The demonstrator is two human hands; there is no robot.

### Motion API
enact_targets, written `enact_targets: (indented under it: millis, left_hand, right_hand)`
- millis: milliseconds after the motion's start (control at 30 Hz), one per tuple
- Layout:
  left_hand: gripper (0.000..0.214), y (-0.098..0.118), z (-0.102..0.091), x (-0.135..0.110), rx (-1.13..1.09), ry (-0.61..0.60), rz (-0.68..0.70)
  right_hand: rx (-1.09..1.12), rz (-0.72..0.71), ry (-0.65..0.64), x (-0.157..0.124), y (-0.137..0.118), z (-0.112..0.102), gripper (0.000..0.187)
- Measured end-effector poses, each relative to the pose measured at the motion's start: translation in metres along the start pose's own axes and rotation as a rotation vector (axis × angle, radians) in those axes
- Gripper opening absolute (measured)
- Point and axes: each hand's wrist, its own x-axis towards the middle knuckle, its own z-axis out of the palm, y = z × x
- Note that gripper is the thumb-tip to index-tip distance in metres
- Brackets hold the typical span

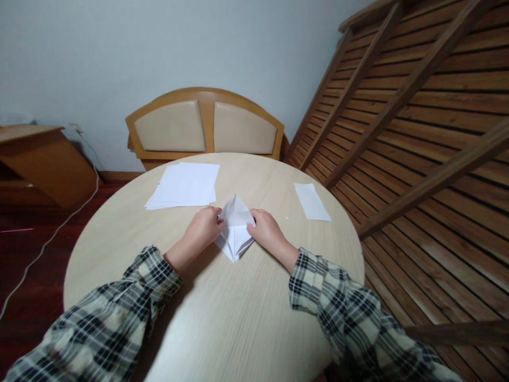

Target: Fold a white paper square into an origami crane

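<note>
A folded white paper (235, 228), diamond-shaped with creases, lies in the middle of the round light wooden table (222, 313). My left hand (202, 227) pinches its left edge with curled fingers. My right hand (265, 229) pinches its right edge the same way. Both arms wear plaid sleeves and reach in from the near side.
A stack of white sheets (185, 185) lies on the table behind my left hand. A narrow paper strip (312, 201) lies at the right. Behind the table stands a padded wooden headboard (204, 127). A slatted wooden frame (417, 132) leans at the right. A cable (51, 239) runs on the floor at the left.
</note>
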Motion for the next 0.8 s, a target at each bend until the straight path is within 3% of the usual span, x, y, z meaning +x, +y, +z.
enact_targets:
  millis: [200,333,500,700,800]
  left_hand:
    - [0.019,0.005,-0.001,0.006,0.023,0.019,-0.044]
    - [0.025,0.008,0.000,0.010,0.188,0.089,-0.039]
    - [0.031,0.011,0.002,0.012,0.355,0.076,-0.027]
    - [0.023,0.012,0.004,0.014,0.294,0.130,0.028]
    - [0.019,0.010,0.006,0.018,0.145,0.148,0.024]
  right_hand:
    - [-0.050,-0.013,-0.002,-0.001,-0.001,0.002,0.018]
    - [-0.055,-0.019,-0.007,-0.001,-0.002,0.002,0.022]
    - [-0.074,-0.031,-0.006,-0.001,-0.002,0.002,0.019]
    - [-0.068,-0.046,-0.014,-0.001,-0.002,0.002,0.019]
    - [-0.063,-0.043,-0.024,-0.002,-0.003,0.000,0.017]
